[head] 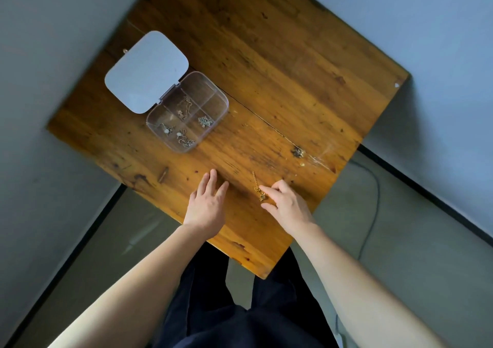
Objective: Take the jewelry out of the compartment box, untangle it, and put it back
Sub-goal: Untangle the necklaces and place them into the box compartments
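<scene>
1. A gold chain (257, 186) lies near the tabletop's (280, 54) near corner, its length running away from the person.
2. Right hand (286, 206) fingers (266, 188) pinch its bunched near end; the left hand (206, 206) rests open beside, well apart from the box (188, 111).

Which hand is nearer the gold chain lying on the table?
Right. The right hand has its fingertips at the gold chain, touching or nearly so. The left hand rests flat on the table, apart from the chain.
</scene>
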The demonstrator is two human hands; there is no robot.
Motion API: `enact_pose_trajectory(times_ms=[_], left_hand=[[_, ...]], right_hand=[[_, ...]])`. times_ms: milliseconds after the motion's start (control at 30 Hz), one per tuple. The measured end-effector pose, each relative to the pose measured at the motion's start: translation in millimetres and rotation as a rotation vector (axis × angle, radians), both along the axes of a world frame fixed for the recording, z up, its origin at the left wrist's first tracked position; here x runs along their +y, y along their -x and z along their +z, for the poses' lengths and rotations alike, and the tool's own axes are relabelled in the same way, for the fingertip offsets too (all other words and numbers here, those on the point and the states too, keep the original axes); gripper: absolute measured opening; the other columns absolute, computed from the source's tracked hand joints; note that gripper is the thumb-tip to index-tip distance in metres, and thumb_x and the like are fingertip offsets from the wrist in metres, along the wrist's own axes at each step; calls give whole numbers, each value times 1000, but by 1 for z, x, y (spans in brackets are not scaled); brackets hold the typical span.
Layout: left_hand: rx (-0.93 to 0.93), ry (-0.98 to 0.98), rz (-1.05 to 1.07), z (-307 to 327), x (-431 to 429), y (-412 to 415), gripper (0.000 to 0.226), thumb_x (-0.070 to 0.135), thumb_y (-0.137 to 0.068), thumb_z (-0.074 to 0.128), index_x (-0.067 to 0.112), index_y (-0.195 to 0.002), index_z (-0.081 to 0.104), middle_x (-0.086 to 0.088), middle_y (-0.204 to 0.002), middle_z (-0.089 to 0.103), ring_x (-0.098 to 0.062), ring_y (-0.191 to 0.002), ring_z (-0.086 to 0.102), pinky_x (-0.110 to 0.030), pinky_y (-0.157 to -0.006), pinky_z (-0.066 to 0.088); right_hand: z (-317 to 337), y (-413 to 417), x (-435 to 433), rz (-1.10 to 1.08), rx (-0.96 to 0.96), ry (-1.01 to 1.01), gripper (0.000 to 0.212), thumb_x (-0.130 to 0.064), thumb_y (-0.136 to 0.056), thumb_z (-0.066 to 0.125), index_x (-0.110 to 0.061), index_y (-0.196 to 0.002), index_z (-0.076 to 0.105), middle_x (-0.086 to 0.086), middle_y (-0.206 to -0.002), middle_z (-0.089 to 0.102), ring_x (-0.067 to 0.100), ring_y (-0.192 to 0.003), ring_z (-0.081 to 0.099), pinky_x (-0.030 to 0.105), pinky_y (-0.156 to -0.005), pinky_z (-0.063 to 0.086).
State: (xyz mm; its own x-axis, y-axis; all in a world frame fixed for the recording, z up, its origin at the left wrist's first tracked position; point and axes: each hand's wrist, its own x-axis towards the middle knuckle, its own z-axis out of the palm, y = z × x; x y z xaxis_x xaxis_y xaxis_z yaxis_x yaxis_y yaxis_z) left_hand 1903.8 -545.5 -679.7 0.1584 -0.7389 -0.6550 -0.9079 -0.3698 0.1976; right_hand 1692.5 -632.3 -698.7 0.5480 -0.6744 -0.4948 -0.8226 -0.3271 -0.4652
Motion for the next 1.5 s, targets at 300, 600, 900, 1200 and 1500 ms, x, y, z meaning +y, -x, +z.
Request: enact_pose_trajectory(times_ms=[300,600,900,1200,1500], left_hand=[[-24,-18,-40,1,0,-3,70,9,-93,46,27,-156,19,-10,-167,-9,-29,-153,-4,-46,-114,27],[-21,90,51,16,-49,-9,46,17,-97,43,16,-143,46,-9,-142,44,-32,-124,43,-43,-96,40],[61,174,-30,23,-145,13,54,12,-95,42,13,-149,37,-16,-160,26,-35,-146,24,-51,-112,32],[30,128,-70,3,-194,30,64,10,-98,38,23,-156,18,-9,-167,-4,-31,-153,-3,-55,-117,22],[-27,83,-147,-15,-183,24,86,6,-89,48,33,-157,2,-4,-165,-22,-28,-151,-19,-54,-119,10]], right_hand=[[-3,2,-10,70,-105,72,21,-30,-93,71,-17,-108,75,0,-102,66,17,-78,66,28,-66,58],[45,-10,-70,-687,-423,-33,10,-36,-93,66,-26,-96,63,-15,-94,67,-14,-89,61,3,-65,44],[95,-2,-195,-1076,-849,-215,19,-27,-100,55,-14,-113,50,9,-106,72,14,-93,74,31,-84,60],[69,5,-240,-1041,-709,10,15,-29,-99,58,-22,-112,55,0,-102,71,10,-89,72,27,-77,60],[-10,21,-186,-665,-93,175,17,-30,-96,64,-25,-112,68,1,-109,59,19,-83,64,26,-68,49]])
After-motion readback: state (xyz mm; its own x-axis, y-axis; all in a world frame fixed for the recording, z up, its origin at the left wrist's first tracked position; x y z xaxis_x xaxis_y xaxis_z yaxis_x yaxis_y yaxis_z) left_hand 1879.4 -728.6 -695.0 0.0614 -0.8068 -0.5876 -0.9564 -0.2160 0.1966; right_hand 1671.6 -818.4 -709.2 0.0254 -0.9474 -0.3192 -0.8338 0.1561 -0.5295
